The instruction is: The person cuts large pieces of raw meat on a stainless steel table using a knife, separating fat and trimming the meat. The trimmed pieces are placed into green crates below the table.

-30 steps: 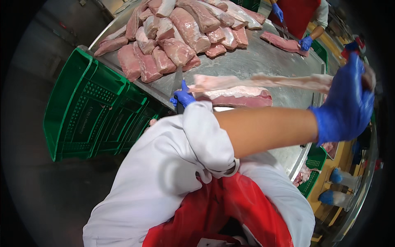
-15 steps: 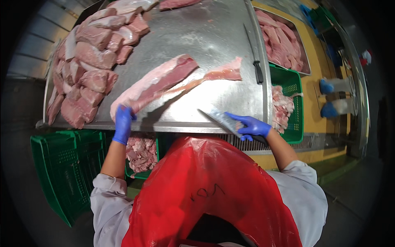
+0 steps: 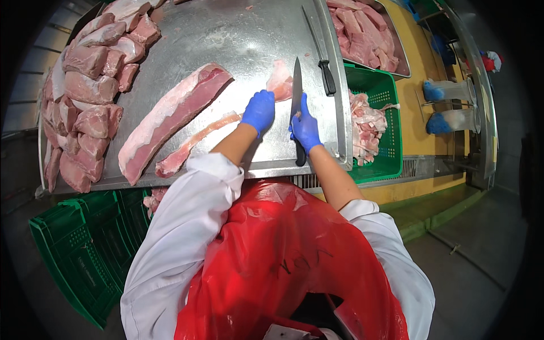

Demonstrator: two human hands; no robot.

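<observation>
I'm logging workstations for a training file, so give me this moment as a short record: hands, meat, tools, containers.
Left hand: blue glove, on the meat strip, which shows on both sides; fingertips hidden
Right hand: blue glove, grip closed on a knife, blade pointing away from the person
Other meat: large slab left of the strip; pile of pieces at the table's left
Spare tool: black-handled knife lying on the right side
Container: green crate of scraps, right of the table

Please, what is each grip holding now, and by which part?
The right grip holds the knife by its handle, near the blade. The left grip seems closed on the strip, between its ends.
</observation>
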